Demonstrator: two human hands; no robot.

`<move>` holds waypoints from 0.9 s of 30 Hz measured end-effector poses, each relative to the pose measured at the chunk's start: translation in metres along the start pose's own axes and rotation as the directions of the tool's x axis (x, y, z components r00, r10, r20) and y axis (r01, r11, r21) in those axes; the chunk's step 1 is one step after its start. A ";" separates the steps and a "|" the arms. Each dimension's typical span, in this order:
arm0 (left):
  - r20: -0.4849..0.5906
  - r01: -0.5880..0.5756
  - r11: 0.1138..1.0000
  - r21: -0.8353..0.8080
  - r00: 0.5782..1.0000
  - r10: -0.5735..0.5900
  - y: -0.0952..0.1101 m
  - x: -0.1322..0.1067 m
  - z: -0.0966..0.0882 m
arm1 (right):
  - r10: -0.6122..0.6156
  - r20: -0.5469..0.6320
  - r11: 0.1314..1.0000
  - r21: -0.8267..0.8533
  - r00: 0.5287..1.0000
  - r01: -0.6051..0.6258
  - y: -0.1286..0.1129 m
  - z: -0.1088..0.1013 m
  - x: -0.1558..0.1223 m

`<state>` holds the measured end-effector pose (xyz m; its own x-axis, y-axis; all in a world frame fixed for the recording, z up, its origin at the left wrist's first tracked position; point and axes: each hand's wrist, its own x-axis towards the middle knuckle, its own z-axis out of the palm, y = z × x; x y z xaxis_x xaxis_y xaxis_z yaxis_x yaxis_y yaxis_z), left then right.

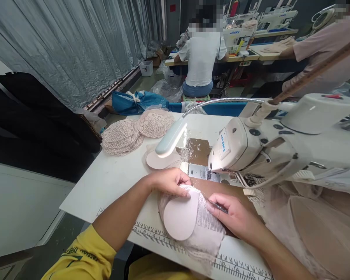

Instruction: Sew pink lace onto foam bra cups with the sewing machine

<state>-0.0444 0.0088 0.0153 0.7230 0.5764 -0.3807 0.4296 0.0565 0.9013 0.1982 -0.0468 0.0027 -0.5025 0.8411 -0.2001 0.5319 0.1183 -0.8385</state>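
A pale pink foam bra cup [181, 217] with lace fabric [211, 217] around it lies over the table's front edge. My left hand [170, 181] is closed on its upper edge, thumb on the foam and fingers behind. On the right side of the lace, my right hand [236, 212] grips a slim dark metal tool that looks like thread snips [219, 207]. The tip of that tool meets the lace edge; its blades are too small to make out. Just beyond my hands is the needle area of a white sewing machine [251, 146].
Stacked lace cups [122, 136] lie at the table's far left, with another foam cup [163, 159] nearer. A lit gooseneck lamp [172, 138] hangs low over the table. More cups in mesh [312, 225] fill the right side. Two people sit at machines ahead.
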 end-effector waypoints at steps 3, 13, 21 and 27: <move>-0.061 -0.056 0.998 -0.022 0.997 0.054 0.002 0.001 0.005 | 0.010 -0.105 0.989 0.147 0.994 0.005 0.002 0.006 0.002; -0.071 -0.148 0.982 -0.117 0.988 0.140 -0.001 0.011 0.027 | 0.027 -0.210 0.987 0.159 0.977 0.007 -0.004 0.008 0.000; -0.067 -0.124 0.929 -0.349 0.992 0.108 -0.003 0.012 0.030 | 0.053 -0.174 0.962 0.272 0.983 -0.004 0.011 0.003 -0.005; -0.069 -0.121 0.939 -0.321 0.992 0.104 -0.005 0.015 0.030 | 0.055 -0.141 0.963 0.268 0.989 -0.015 -0.002 0.005 -0.004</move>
<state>-0.0194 -0.0074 -0.0009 0.7246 0.6341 -0.2698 0.1424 0.2452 0.9589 0.1962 -0.0529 0.0023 -0.3716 0.9122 -0.1724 0.3370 -0.0405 -0.9406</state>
